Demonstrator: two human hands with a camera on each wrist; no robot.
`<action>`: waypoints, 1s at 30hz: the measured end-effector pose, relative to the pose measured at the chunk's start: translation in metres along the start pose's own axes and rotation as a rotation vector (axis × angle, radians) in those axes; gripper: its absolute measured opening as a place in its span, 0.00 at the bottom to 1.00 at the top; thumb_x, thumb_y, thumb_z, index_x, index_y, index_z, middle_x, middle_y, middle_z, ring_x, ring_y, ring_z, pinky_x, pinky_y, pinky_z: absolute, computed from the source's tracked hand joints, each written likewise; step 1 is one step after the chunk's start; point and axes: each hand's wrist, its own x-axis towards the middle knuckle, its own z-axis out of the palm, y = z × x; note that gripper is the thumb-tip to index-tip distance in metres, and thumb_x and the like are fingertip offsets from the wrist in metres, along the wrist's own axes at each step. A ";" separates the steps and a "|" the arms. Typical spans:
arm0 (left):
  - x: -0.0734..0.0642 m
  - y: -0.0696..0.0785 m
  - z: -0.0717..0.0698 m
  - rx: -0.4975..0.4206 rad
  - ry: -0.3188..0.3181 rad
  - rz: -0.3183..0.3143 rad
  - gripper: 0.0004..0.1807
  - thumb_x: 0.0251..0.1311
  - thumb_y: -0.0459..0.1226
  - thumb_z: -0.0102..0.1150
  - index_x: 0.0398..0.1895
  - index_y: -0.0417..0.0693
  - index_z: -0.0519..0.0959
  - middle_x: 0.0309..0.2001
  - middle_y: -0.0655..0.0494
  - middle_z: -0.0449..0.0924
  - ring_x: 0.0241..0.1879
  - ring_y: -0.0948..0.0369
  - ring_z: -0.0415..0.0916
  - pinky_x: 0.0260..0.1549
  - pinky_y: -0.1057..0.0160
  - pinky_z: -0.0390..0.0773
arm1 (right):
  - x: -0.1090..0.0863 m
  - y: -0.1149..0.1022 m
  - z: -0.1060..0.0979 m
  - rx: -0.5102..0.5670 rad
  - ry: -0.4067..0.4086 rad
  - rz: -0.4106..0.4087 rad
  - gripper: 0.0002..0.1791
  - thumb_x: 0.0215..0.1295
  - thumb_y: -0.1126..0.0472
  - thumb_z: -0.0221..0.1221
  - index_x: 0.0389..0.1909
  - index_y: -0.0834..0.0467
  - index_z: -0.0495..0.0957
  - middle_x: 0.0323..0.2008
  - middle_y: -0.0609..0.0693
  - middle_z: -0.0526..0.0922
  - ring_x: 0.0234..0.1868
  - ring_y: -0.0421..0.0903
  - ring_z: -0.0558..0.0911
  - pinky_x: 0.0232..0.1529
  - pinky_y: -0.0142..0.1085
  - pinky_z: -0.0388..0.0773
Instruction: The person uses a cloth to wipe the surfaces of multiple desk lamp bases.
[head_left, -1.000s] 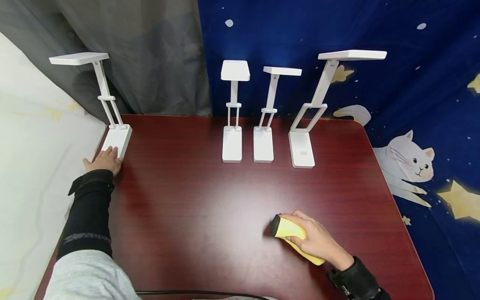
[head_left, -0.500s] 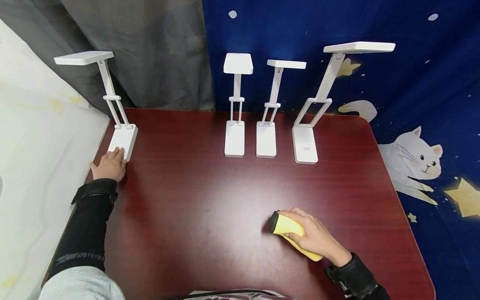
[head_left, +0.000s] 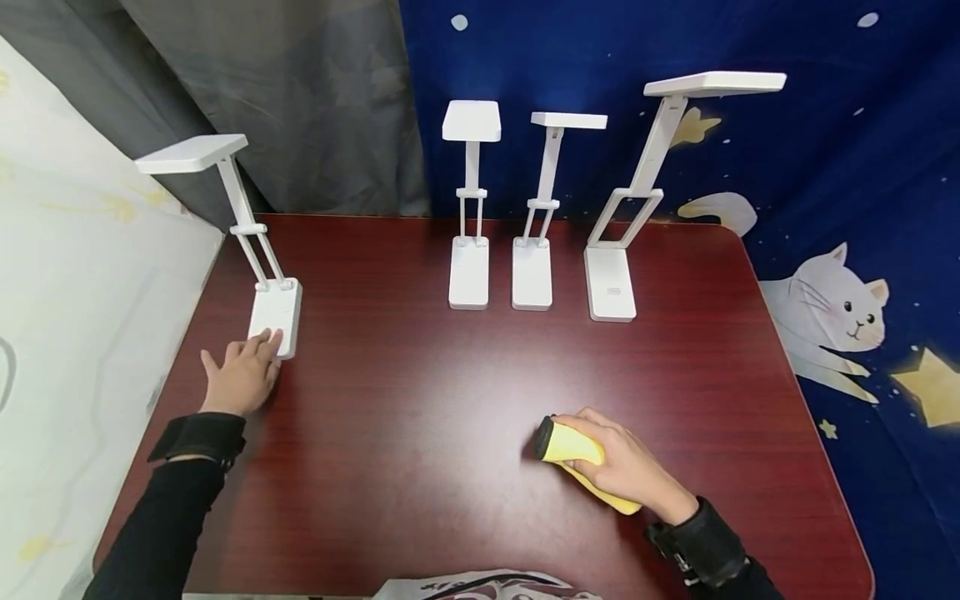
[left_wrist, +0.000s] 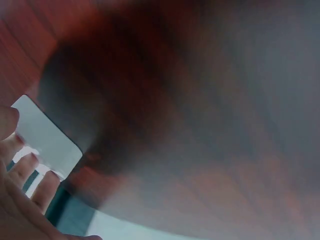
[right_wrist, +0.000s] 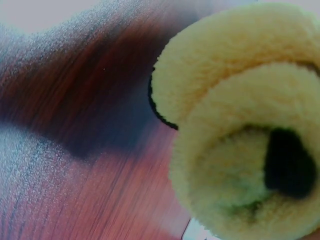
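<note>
My left hand [head_left: 242, 377] rests its fingertips on the front end of a white desk lamp's base [head_left: 276, 310], the thumb spread away to the left. In the left wrist view the fingers [left_wrist: 46, 190] lie over the white base [left_wrist: 47, 137]. That lamp stands upright at the table's left side, its flat head tilted. My right hand [head_left: 618, 458] grips a rolled yellow cloth [head_left: 573, 444] with a black end, low over the right front of the table. Close up, the cloth [right_wrist: 240, 95] is fuzzy, with dark edging. The right fingers are mostly hidden around it.
Three more white desk lamps, one left [head_left: 469, 275], one middle [head_left: 532, 275] and one larger right [head_left: 610, 285], stand along the back of the dark red table [head_left: 420, 400]. A grey curtain [head_left: 300, 108] and a blue starry one hang behind. A white wall flanks the left.
The left lamp has slid toward me and right, away from the back left corner, with my left hand on its base. My right hand keeps its grip on the cloth, barely moved.
</note>
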 end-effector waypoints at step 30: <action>-0.049 0.170 0.042 0.150 0.043 0.465 0.34 0.58 0.34 0.68 0.72 0.49 0.76 0.65 0.45 0.79 0.57 0.46 0.74 0.65 0.19 0.59 | -0.002 0.000 -0.001 0.031 0.031 -0.008 0.30 0.50 0.69 0.74 0.58 0.55 0.84 0.41 0.41 0.82 0.35 0.31 0.74 0.35 0.30 0.71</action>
